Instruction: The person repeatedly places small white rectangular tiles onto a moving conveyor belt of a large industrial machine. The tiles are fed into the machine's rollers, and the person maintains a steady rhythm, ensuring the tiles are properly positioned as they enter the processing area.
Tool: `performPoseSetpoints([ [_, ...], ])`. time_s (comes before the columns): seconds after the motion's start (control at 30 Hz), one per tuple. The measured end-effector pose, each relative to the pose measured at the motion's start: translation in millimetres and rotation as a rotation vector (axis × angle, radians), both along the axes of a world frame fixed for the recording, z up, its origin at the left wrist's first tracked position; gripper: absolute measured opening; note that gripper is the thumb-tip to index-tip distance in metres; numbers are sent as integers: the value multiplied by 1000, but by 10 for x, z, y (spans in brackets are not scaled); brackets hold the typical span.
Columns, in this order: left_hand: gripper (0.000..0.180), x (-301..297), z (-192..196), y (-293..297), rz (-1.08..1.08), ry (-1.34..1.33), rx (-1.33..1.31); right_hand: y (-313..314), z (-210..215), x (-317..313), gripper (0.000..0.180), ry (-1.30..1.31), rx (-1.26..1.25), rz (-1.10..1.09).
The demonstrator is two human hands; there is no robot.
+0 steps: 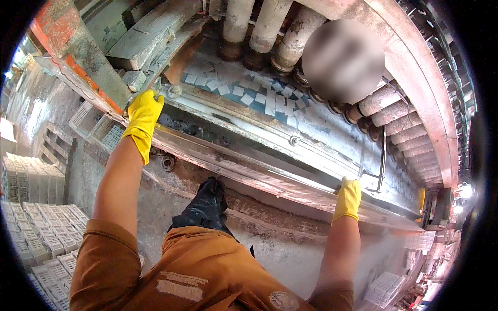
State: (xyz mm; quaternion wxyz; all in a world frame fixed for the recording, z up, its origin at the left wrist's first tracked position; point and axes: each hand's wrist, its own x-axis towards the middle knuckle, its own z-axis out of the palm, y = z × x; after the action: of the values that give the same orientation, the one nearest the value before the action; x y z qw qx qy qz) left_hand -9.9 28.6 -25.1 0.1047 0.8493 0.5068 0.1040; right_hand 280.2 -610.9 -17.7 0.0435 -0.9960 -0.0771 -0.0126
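Observation:
Both my hands wear yellow rubber gloves and are spread wide along the front of a long machine. My left hand is closed at the left end of a long, thin, shiny panel, near an orange-edged upright; its fingertips are partly hidden. My right hand is closed over the same panel's upper edge farther right. Behind the panel runs a wet metal rail with round bolt heads. Beyond it, many small pale square tiles lie scattered on a wet bluish bed.
Thick grey cylinders stand in a row over the bed. Stone-like blocks sit at the upper left. Stacked white plastic crates and a pallet stand left; more crates are lower right. My dark boot is beside a low ledge.

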Motion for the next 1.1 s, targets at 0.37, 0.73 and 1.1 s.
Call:
performPoseSetpoints([
  [0.37, 46, -2, -6, -9, 0, -14, -12, -16, -21, 49, 54, 34, 84, -77],
  [0.73, 45, -4, -62, 31, 5, -5, 17, -72, -110, 94, 26, -50, -64, 46],
  [1.1, 45, -1, -79, 38, -5, -9, 11, -131, -120, 163, 45, 27, -48, -57],
])
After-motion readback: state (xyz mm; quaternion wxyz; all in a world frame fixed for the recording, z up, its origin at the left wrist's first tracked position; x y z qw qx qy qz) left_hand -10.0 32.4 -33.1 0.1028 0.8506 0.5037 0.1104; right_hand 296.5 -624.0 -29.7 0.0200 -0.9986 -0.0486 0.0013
